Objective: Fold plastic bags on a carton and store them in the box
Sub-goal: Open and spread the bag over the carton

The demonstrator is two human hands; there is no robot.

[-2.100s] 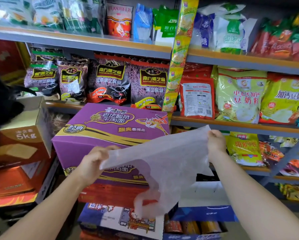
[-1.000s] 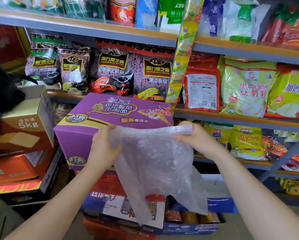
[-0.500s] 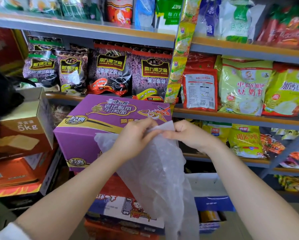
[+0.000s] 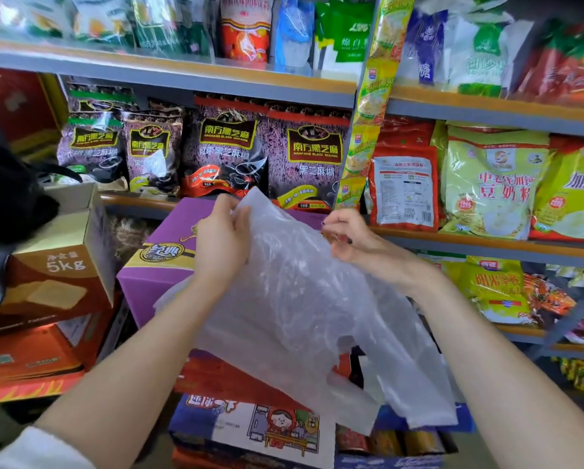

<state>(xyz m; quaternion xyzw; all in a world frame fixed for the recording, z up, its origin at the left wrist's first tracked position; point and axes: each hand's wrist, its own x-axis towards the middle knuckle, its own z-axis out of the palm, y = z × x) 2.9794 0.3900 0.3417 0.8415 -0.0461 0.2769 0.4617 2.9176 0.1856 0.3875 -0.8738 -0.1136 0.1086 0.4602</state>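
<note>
I've got the thin, see-through white plastic bag up in the air in front of me. My left hand is pinching its top edge, fingers closed on the film with one corner of the bag poking up just past my fingertips. My right hand is at the same height, just to the side, fingers curled in against the other part of that top edge. Can't really tell if it's actually gripping the plastic or just touching it, the view's a bit blurry there.

From my grip the bag hangs down and towards me, all crinkled, with its handle loops dangling at the bottom end, below my right forearm.

Right behind my hands is the purple cardboard carton with yellow stripes, its top mostly hidden by the bag and my left hand. Off to the left of my left hand sits a brown cardboard box marked 5kg. Beyond my hands there's a grey metal shelf packed with snack packets.
</note>
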